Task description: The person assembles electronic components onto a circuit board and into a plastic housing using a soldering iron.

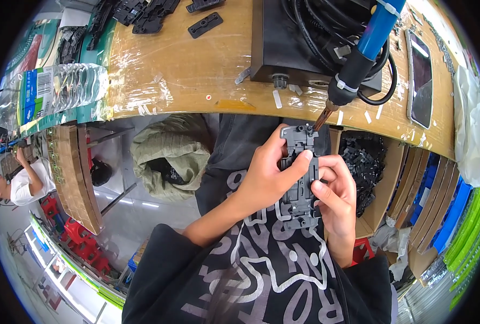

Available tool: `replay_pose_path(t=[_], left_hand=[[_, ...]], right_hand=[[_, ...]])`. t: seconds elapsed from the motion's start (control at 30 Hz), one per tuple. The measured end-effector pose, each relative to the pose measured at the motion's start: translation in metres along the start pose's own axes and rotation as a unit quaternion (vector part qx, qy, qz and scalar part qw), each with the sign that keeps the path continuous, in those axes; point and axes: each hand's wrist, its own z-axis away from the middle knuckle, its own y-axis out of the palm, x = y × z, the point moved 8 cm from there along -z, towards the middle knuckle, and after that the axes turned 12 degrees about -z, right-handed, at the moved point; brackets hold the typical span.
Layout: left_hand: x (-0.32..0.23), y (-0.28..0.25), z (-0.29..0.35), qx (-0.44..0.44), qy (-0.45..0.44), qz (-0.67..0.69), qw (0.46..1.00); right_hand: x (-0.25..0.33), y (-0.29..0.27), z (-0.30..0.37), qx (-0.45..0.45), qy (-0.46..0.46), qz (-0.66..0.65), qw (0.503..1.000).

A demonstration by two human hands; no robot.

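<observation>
Watching remotely, I see left hand (267, 181) and right hand (337, 197) with fingers clamped on the black part (299, 190), right of frame centre, its top near the blue tool (370, 40). It looks largely assembled; what work remains, I cannot tell. Loose pieces (149, 13) lie upper left.

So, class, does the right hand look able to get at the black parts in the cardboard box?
Probably yes: the cardboard box looks open beside the right hand and nothing seems to cover the black parts, though that hand would first release the black assembly.
</observation>
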Motion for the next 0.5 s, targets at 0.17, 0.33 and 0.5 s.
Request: replay_pose_path(t=[0.17, 0.33, 0.5], left_hand=[[-0.0007, 0.0007, 0.0018, 0.001, 0.002, 0.004, 1.0], [0.0047, 0.001, 0.0023, 0.001, 0.002, 0.001, 1.0], [0.0065, 0.001, 0.0068, -0.001, 0.005, -0.016, 1.0]], right_hand=[[0.0014, -0.0006, 0.0011, 0.013, 0.003, 0.017, 1.0], [0.0, -0.0028, -0.0002, 0.016, 0.004, 0.014, 1.0], [-0.0032, -0.004, 0.0035, 0.021, 0.01, 0.019, 1.0]])
